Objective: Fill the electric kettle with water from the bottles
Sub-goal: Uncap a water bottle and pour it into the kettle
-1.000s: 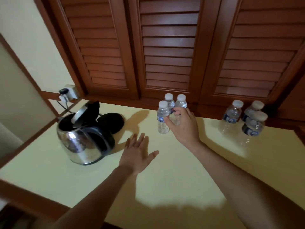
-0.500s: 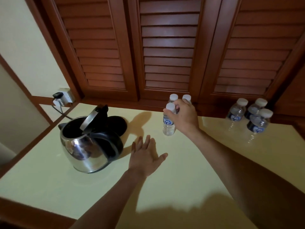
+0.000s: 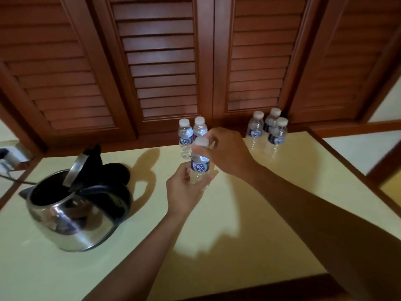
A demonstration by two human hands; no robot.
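Note:
A steel electric kettle (image 3: 71,216) with a black handle stands at the left of the yellow counter, its lid tipped up and open. I hold a small water bottle (image 3: 199,165) with a blue label upright above the counter's middle. My left hand (image 3: 184,192) wraps its lower body. My right hand (image 3: 225,153) pinches its white cap from above. Two more capped bottles (image 3: 186,137) stand just behind it, and three others (image 3: 268,132) stand at the back right.
The kettle's black base (image 3: 120,172) lies behind the kettle, its cord running left to a wall socket (image 3: 8,157). Brown louvred doors (image 3: 162,66) rise along the counter's back edge. The counter's wooden rim (image 3: 338,161) runs down the right side.
My right hand lifted one bottle out of the middle group and brought it toward me. My left hand rose from the counter and closed around the bottle's lower part.

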